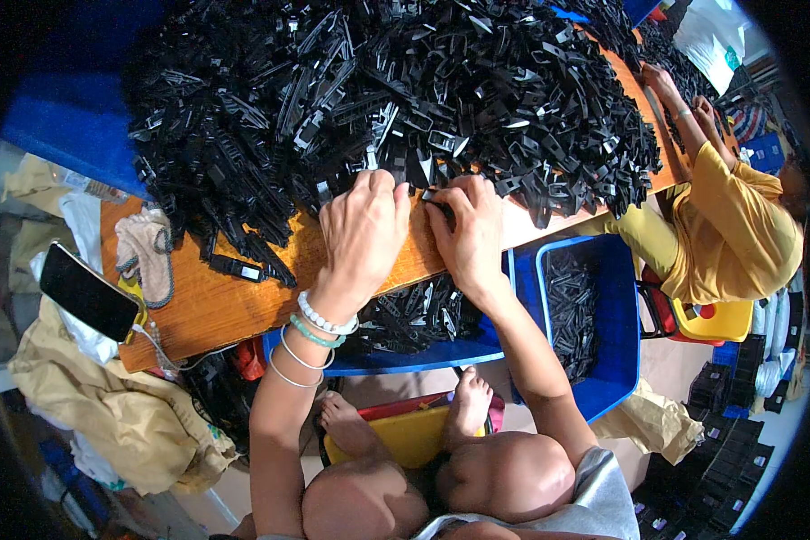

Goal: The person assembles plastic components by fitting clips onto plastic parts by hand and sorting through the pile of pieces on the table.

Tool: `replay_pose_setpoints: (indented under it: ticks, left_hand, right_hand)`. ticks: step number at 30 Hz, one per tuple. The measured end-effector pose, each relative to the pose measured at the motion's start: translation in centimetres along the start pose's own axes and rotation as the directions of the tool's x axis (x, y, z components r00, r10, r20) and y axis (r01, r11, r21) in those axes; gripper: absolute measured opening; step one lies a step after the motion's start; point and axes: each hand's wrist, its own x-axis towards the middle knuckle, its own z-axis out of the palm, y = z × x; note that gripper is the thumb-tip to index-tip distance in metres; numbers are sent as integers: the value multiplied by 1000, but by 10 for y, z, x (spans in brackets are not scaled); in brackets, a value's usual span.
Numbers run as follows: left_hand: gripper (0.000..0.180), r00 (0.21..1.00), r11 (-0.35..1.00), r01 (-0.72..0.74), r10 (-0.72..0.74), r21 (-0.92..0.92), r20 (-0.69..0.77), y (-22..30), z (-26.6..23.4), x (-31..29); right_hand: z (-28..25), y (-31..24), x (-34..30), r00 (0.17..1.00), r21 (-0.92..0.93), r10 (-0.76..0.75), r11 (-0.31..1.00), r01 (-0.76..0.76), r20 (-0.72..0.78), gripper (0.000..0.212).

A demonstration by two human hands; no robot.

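A big heap of small black plastic parts (405, 99), some long and narrow, some like clips, covers the far side of the wooden table (198, 306). My left hand (362, 229) is at the heap's near edge, its fingers curled and closed. Its fingertips are turned away, so what they hold, if anything, is hidden. Just right of it, my right hand (468, 229) pinches a small black plastic part (434, 198) between thumb and fingers. The two hands are close together, a narrow strip of wood between them. Bracelets circle my left wrist.
Below the table edge a blue bin (396, 360) holds more black parts; another blue bin (634, 351) stands to its right. A phone (90, 292) and a beige cloth (144, 252) are at the left. Another person in yellow (738, 229) works at the right.
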Motion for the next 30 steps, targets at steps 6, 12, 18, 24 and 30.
replay_pose_setpoints:
  ticks: [6, 12, 18, 24, 30]
  left_hand:
    - [11, 995, 991, -63, 52, -120, -88, -9, -1, -14]
    - [35, 895, 894, -444, 438, 65, 85, -13, -6, 8]
    - [34, 856, 859, -511, 512, 39, -67, -14, -19, -4]
    - [21, 895, 881, -427, 380, 203, 236, 17, -32, -47]
    - [31, 980, 972, -170, 184, -164, 72, -5, -30, -51]
  right_hand:
    - [-21, -9, -14, 956, 298, 276, 909, -293, 101, 25]
    - [-11, 1, -26, 981, 511, 182, 838, -192, 70, 34]
    - [-30, -2, -37, 982, 129, 173, 975, -182, 72, 30]
    - [-33, 9, -40, 976, 36, 195, 979, -199, 93, 29]
    - [-37, -3, -34, 971, 406, 188, 884, -233, 148, 28]
